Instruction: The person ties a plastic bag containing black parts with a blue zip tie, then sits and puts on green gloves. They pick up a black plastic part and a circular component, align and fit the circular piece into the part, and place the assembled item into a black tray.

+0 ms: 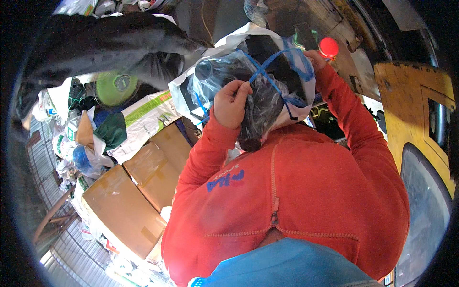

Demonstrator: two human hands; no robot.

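A white sack (233, 38) stands open in front of my chest, with clear plastic wrap (228, 64) and black items inside that I cannot make out. Blue plastic strips (272, 81) cross over its mouth. My left hand (232, 103) is closed in a pinch at the near left of the opening, with the end of a blue strip at its fingertips. At the far right rim, my right hand (315, 60) is closed around the sack's edge beside a loop of blue strip; its fingertips are partly hidden.
Brown cardboard boxes (124, 205) stand at the left, near a green fan (114, 88) and a heap of bags. Dark cloth (105, 48) stretches across the upper left. A red ball-shaped object (328, 47) is just past my right hand. A yellow panel (401, 95) rises on the right.
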